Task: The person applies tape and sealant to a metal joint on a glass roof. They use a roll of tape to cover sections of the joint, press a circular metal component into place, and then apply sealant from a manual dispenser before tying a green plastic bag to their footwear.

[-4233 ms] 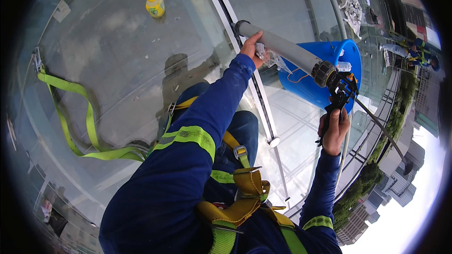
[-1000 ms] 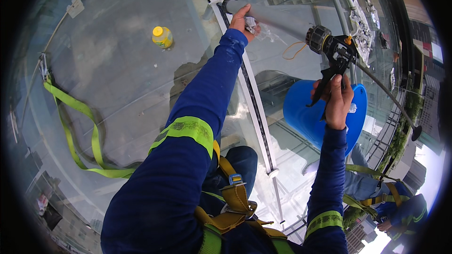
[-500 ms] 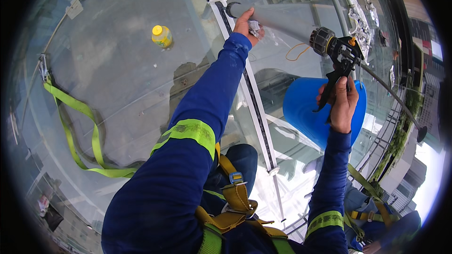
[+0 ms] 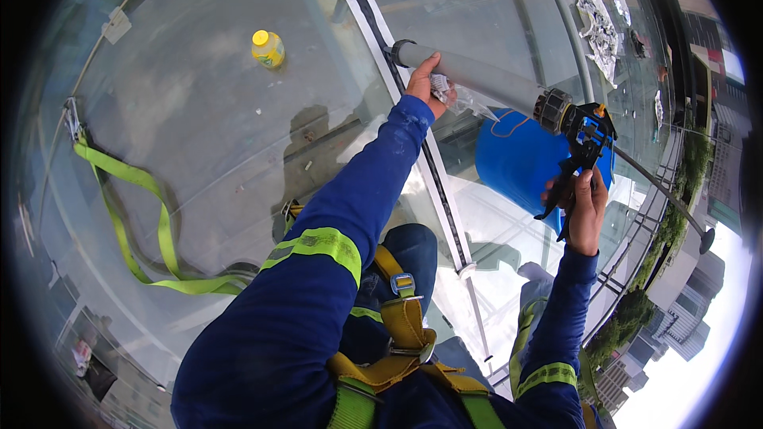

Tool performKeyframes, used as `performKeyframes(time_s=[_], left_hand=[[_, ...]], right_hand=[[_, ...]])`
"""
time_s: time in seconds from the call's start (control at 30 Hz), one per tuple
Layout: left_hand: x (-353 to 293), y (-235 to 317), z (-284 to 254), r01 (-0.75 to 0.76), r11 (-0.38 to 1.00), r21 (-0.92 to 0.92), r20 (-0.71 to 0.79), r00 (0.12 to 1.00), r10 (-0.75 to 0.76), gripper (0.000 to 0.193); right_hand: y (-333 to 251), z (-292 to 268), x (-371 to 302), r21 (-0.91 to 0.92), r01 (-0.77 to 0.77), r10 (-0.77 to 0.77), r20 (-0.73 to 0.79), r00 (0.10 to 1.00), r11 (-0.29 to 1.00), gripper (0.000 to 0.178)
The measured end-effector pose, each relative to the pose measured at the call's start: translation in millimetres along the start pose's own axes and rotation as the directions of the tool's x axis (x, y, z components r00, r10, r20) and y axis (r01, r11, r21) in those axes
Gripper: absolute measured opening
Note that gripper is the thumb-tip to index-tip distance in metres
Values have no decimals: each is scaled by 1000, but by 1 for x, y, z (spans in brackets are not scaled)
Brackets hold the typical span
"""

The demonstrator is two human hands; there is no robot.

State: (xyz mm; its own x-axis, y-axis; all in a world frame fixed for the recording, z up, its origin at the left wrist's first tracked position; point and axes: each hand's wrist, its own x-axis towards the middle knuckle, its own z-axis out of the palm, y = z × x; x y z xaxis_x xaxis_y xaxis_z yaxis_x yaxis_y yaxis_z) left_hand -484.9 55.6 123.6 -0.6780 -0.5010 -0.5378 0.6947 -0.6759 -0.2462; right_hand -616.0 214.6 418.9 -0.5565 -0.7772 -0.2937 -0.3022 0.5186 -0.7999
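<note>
Both my hands hold a caulking gun with a long grey barrel, slanting down to the right. My left hand is closed under the barrel near its black front ring, with a crumpled piece of clear and white plastic wrapping against its palm. On the black handle and trigger, my right hand is wrapped round. The front ring lies over a dark seam edged with white strips; whether it touches is unclear. Behind the handle stands a blue bucket, partly hidden by the gun and hand.
A yellow-capped bottle stands on the glass surface, left of the seam. A lime-green strap hangs from a cable at far left. Crumpled silvery sheets lie beyond a pipe at upper right. Buildings show below the right edge.
The gun has shifted slightly down and right, and its barrel now looks sharp instead of blurred. More clear wrapping shows below it. The person at lower right has mostly left view.
</note>
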Motion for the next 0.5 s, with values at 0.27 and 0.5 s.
performKeyframes(time_s=[0.27, 0.5], left_hand=[[-32, -48, -26, 92, 996, 5, -43, 995, -92, 25], [-64, -108, -55, 213, 976, 33, -107, 972, -208, 26]], right_hand=[[8, -26, -57, -54, -74, 74, 1, 997, 996, 68], [24, -65, -117, -139, -225, 216, -78, 973, 964, 70]])
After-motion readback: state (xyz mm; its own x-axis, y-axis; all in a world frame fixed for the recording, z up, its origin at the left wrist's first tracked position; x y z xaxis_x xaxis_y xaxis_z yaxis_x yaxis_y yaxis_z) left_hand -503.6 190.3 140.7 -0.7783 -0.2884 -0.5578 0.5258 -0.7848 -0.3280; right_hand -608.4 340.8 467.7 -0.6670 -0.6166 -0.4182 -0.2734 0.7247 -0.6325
